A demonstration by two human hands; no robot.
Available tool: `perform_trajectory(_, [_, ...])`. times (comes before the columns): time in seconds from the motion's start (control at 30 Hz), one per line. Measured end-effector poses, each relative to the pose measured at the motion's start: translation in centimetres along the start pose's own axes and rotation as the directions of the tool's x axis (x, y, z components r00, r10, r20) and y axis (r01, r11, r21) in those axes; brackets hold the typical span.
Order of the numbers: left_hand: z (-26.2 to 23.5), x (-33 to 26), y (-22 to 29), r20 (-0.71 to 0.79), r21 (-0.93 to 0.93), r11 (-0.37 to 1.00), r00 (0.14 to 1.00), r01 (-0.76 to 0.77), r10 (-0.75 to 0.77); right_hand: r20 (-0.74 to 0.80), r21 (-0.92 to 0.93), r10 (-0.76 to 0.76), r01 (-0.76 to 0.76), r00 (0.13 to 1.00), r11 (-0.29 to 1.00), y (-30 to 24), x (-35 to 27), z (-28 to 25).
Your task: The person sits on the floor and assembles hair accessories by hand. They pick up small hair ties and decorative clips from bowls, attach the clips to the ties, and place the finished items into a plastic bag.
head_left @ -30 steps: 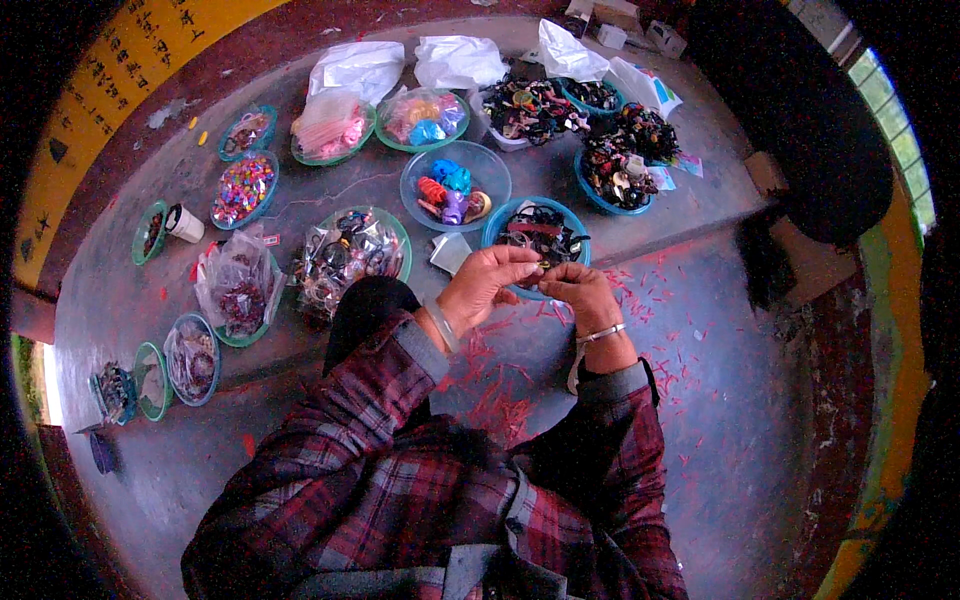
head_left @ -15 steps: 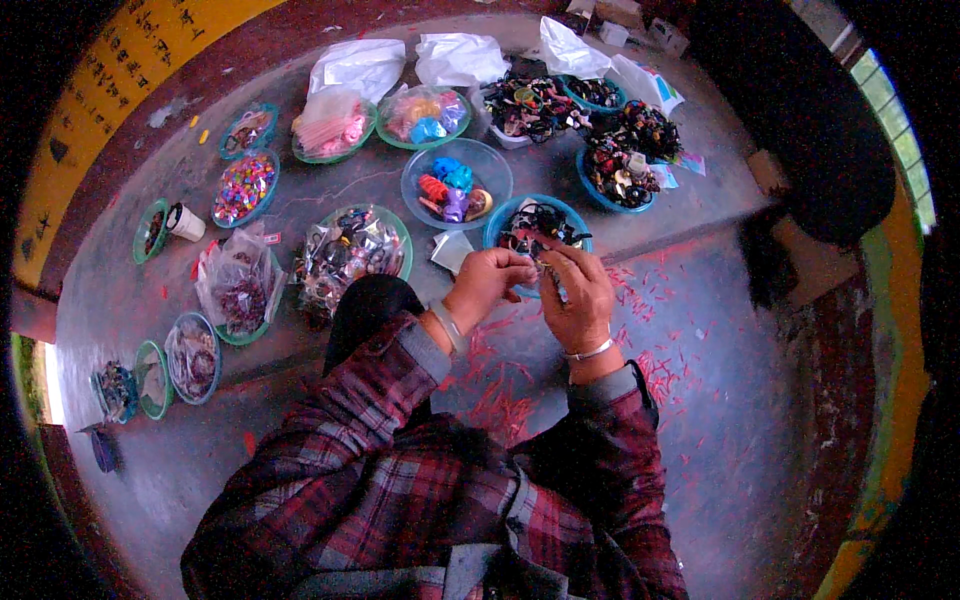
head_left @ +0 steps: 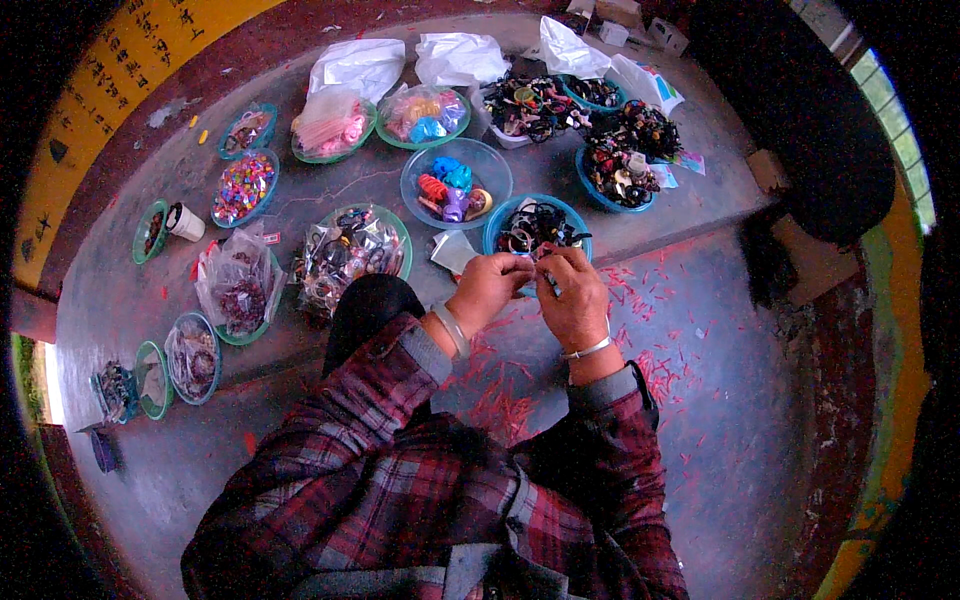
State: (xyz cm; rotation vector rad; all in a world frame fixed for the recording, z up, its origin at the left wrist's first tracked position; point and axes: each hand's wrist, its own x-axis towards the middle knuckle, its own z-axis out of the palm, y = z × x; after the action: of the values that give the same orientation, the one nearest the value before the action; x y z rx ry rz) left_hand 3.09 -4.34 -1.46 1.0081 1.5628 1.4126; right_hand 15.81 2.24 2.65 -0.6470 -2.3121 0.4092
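My left hand [head_left: 488,288] and my right hand [head_left: 577,300] meet just in front of a blue basin [head_left: 488,232], fingertips nearly touching. Both are closed in a pinch. Between the fingertips is something small that I cannot make out against the dark contents behind. The basin holds a tangle of black elastic bands [head_left: 540,222], perhaps hair ties. Next to my left hand lies a pale flat packet [head_left: 453,250]. Beyond the hands stands a clear basin [head_left: 410,175] with red, blue and purple bundles.
Further left are a green-rimmed basin of small packaged pieces [head_left: 350,258], a bag of dark beads [head_left: 242,300] and a basin of colourful beads [head_left: 243,188]. Basins of dark bands [head_left: 622,170] stand far right. Red scraps [head_left: 655,370] litter the lower floor by a step edge.
My right hand has shifted slightly left and its fingers have closed in toward the left fingertips. The small dangling piece seen under the right fingers no longer shows. My left hand has barely moved.
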Motion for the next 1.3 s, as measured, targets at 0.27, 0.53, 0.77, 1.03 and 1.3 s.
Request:
perform_trajectory(0.27, [0.1, 0.1, -0.6, -0.047, 0.250, 0.951, 0.978, -0.185, 0.202, 0.172, 0.082, 0.157, -0.173, 0.973, 0.981, 0.3, -0.4, 0.6])
perform_trajectory(0.53, [0.0, 0.3, -1.3, -0.023, 0.255, 0.932, 0.962, -0.257, 0.272, 0.166, 0.174, 0.169, -0.198, 0.971, 0.965, 1.1, -0.3, 0.6])
perform_trajectory(0.77, [0.1, -0.3, 0.8, 0.077, 0.158, 0.975, 0.987, -0.154, 0.144, 0.187, 0.153, 0.275, -0.305, 0.943, 0.940, 2.4, -0.6, 0.3])
perform_trajectory(1.03, [-0.8, 0.1, -0.8, 0.172, 0.241, 0.963, 0.982, -0.120, 0.080, 0.446, 0.311, 0.368, -0.527, 0.816, 0.791, 2.8, -0.3, -1.3])
perform_trajectory(1.3, [-0.6, -0.1, -0.6, 0.238, 0.231, 0.956, 0.964, -0.178, 0.122, 0.565, 0.378, 0.383, -0.642, 0.731, 0.667, 2.8, -0.3, -1.6])
